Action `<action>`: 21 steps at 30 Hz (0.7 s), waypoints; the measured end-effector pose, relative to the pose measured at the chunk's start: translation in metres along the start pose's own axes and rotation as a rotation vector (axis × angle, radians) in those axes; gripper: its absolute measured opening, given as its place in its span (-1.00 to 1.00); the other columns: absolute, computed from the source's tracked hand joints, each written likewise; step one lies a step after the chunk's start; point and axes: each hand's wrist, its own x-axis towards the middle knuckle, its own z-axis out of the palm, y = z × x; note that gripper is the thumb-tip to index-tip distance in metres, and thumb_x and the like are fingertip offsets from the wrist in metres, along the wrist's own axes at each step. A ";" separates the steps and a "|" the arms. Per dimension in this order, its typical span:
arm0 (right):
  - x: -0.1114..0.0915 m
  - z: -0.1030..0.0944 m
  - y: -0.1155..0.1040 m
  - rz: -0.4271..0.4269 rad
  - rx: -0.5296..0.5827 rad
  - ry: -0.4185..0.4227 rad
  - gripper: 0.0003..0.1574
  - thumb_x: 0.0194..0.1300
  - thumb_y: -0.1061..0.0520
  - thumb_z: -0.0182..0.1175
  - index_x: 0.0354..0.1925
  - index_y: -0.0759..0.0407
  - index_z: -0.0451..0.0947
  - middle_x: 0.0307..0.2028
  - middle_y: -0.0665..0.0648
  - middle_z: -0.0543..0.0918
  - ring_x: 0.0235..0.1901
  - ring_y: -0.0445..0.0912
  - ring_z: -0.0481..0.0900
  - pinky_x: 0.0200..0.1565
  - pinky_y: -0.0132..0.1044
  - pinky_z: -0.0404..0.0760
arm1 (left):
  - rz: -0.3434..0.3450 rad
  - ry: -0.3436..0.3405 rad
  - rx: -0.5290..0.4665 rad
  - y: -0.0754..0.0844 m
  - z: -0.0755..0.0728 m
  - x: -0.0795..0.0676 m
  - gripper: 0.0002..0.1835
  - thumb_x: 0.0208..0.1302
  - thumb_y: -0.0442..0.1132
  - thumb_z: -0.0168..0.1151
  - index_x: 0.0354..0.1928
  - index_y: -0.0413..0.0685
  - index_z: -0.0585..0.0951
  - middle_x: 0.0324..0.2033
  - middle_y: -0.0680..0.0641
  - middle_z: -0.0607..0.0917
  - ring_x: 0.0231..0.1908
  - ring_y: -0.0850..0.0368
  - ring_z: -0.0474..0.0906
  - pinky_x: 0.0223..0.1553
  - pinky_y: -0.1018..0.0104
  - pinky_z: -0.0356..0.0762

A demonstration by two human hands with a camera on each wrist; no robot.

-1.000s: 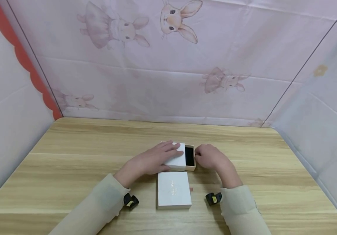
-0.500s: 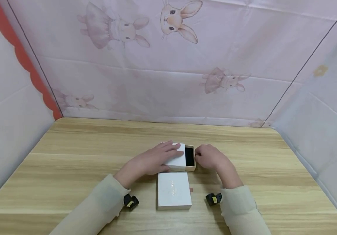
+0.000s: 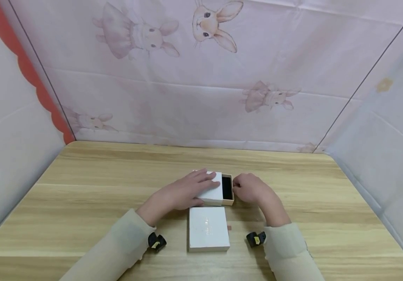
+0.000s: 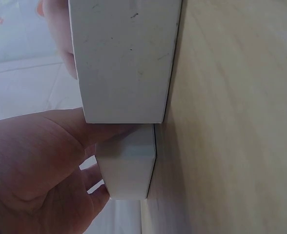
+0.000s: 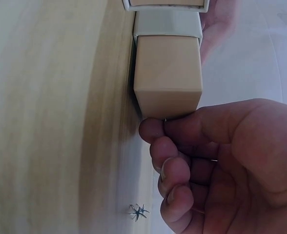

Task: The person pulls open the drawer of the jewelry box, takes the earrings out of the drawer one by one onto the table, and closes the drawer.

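Across a white sliding box [image 3: 211, 194] on the table lies my left hand [image 3: 184, 192], its fingers over the top and its thumb along the near side; the left wrist view shows the box's white end [image 4: 126, 170] beside that thumb. A peach drawer [image 5: 168, 66] with black lining [image 3: 227, 188] sticks partway out of the box's right end. At the drawer's end face, my right hand [image 3: 252, 188] pinches with thumb and forefinger, other fingers curled; what lies between the fingertips is hidden. Right in front is a second white box [image 3: 208, 226] with gold lettering, closed.
The second box has a small pinkish tab [image 3: 229, 228] on its right side. Below the cuffs hang black wrist cameras [image 3: 157, 242]. The wooden table [image 3: 117, 164] meets a rabbit-print cloth [image 3: 173, 109] at the back, with pale cloth walls on both sides.
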 end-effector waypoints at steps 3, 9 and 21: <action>0.000 0.000 -0.001 0.002 -0.001 0.001 -0.66 0.38 0.19 0.06 -0.56 0.07 0.51 -0.61 0.03 0.46 -0.51 -0.09 0.44 -0.41 -0.25 0.42 | -0.002 0.000 -0.001 0.000 -0.001 0.000 -0.29 0.40 -0.15 0.25 0.53 0.13 0.24 0.56 -0.03 0.10 0.55 -0.10 -0.07 0.54 0.02 -0.08; 0.001 -0.003 -0.002 0.005 -0.004 0.000 -0.67 0.39 0.19 0.06 -0.54 0.08 0.53 -0.60 0.04 0.48 -0.50 -0.08 0.45 -0.39 -0.24 0.43 | -0.003 0.003 0.000 0.000 -0.002 0.000 -0.29 0.40 -0.17 0.25 0.53 0.13 0.24 0.56 -0.03 0.11 0.55 -0.08 -0.07 0.54 0.03 -0.08; 0.001 0.002 -0.001 -0.002 0.000 0.006 -0.69 0.39 0.19 0.07 -0.52 0.07 0.55 -0.58 0.03 0.51 -0.49 -0.08 0.46 -0.39 -0.24 0.44 | 0.000 0.005 0.004 -0.001 0.002 0.000 -0.30 0.40 -0.16 0.24 0.53 0.13 0.24 0.56 -0.03 0.10 0.55 -0.11 -0.06 0.54 0.02 -0.07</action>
